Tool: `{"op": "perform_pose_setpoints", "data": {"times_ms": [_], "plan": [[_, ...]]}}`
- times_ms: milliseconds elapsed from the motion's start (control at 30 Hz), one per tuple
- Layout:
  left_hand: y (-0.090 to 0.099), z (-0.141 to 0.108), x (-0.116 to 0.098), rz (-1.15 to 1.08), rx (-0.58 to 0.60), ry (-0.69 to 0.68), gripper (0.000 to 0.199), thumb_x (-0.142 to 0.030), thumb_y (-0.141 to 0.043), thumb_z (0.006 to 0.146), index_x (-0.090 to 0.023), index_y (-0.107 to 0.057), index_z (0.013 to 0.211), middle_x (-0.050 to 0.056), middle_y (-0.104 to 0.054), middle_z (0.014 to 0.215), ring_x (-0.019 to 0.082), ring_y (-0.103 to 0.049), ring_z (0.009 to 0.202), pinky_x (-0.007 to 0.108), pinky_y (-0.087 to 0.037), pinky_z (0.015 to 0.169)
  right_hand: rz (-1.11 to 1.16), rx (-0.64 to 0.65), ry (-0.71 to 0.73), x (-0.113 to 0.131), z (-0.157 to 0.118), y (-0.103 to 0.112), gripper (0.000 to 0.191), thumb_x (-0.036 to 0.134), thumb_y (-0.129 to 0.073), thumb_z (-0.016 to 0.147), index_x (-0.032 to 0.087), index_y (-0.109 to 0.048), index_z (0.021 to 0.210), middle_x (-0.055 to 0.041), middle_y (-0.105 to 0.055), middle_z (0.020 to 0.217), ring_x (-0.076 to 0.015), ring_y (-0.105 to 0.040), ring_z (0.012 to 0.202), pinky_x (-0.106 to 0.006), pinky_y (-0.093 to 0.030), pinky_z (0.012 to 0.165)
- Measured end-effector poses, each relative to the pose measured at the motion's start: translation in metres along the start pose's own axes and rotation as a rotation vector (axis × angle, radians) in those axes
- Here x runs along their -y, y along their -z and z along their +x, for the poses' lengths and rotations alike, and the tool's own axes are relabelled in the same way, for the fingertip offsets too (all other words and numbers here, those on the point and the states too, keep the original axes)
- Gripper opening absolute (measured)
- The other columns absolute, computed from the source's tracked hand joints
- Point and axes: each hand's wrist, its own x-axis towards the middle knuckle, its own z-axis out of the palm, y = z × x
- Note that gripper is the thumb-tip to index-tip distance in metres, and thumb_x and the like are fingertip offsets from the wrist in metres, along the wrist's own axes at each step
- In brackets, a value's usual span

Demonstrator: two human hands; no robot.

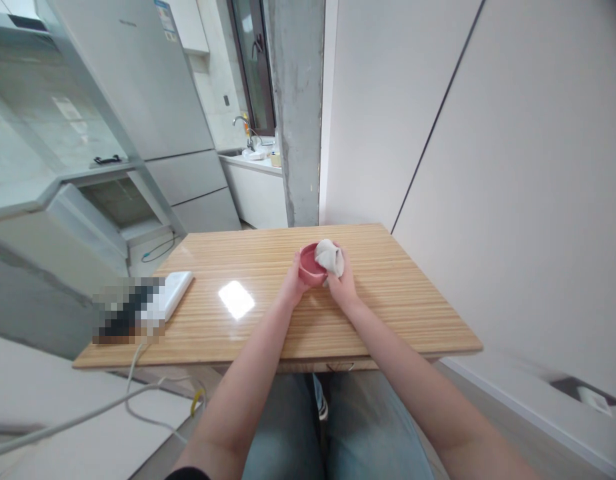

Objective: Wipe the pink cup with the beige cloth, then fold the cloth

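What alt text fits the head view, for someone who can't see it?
A person's left hand holds a pink bowl while the right hand holds a whitish cloth at its right rim, over a wood-grain table. Beyond stand a refrigerator and, to its right, a faucet by a window.

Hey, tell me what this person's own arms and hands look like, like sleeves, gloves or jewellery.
The left hand and right hand wear no gloves, and no watch or bracelet shows at either wrist. Both forearms are bare in view. A dark, curved edge shows by the left arm at the picture's bottom; whether sleeve or band, I can't tell.
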Motion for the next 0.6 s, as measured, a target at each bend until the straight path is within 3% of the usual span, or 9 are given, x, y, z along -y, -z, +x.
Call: {"op": "perform_pose_setpoints", "data": {"times_ms": [67, 133, 233, 333, 467, 600], "plan": [[-0.003, -0.001, 0.003, 0.009, 0.011, 0.011, 0.044, -0.045, -0.057, 0.084, -0.016, -0.061, 0.117, 0.012, -0.064, 0.122, 0.029, -0.052, 0.123, 0.043, -0.045, 0.101, 0.014, 0.015, -0.021, -0.003, 0.003, 0.006, 0.053, 0.025, -0.051, 0.083, 0.020, -0.041, 0.135, -0.0110, -0.050, 0.135, -0.0243, -0.046, 0.127, -0.045, -0.034, 0.111], [-0.005, 0.000, 0.004, 0.007, -0.045, -0.063, 0.039, -0.038, -0.060, 0.084, -0.016, -0.061, 0.115, 0.011, -0.064, 0.120, 0.028, -0.053, 0.121, 0.039, -0.048, 0.097, -0.014, 0.063, -0.030, -0.002, 0.002, 0.003, 0.053, 0.028, -0.051, 0.084, 0.020, -0.041, 0.136, -0.0111, -0.046, 0.139, -0.0242, -0.043, 0.130, -0.045, -0.031, 0.113], [-0.003, 0.003, 0.002, -0.041, -0.143, -0.255, 0.040, -0.039, -0.061, 0.083, -0.019, -0.059, 0.117, 0.007, -0.066, 0.118, 0.022, -0.059, 0.115, 0.030, -0.052, 0.088, -0.098, 0.185, -0.017, 0.010, -0.006, -0.011, 0.053, 0.029, -0.049, 0.087, 0.020, -0.038, 0.138, -0.0095, -0.020, 0.155, -0.0233, -0.023, 0.142, -0.043, -0.020, 0.118], [-0.001, 0.004, -0.002, -0.051, -0.118, -0.251, 0.044, -0.043, -0.062, 0.081, -0.020, -0.059, 0.118, 0.007, -0.067, 0.116, 0.020, -0.061, 0.112, 0.026, -0.052, 0.086, -0.163, 0.197, 0.008, 0.021, -0.013, -0.019, 0.049, 0.027, -0.046, 0.088, 0.017, -0.041, 0.136, -0.0068, 0.001, 0.158, -0.0241, -0.009, 0.146, -0.043, -0.017, 0.119], [-0.006, -0.002, -0.006, -0.012, 0.013, -0.140, 0.048, -0.049, -0.057, 0.082, -0.020, -0.060, 0.120, 0.009, -0.064, 0.122, 0.026, -0.057, 0.116, 0.033, -0.055, 0.082, -0.173, 0.080, 0.083, 0.023, -0.009, -0.005, 0.045, 0.027, -0.048, 0.086, 0.023, -0.046, 0.131, -0.0052, -0.015, 0.156, -0.0254, -0.016, 0.144, -0.048, -0.018, 0.118], [-0.010, -0.005, -0.007, 0.006, 0.037, -0.135, 0.045, -0.040, -0.061, 0.082, -0.023, -0.058, 0.123, 0.007, -0.063, 0.125, 0.027, -0.054, 0.120, 0.037, -0.055, 0.082, -0.149, 0.114, 0.093, 0.021, -0.001, 0.005, 0.049, 0.024, -0.050, 0.085, 0.025, -0.045, 0.134, -0.0054, -0.025, 0.153, -0.0265, -0.023, 0.141, -0.050, -0.019, 0.117]]}}
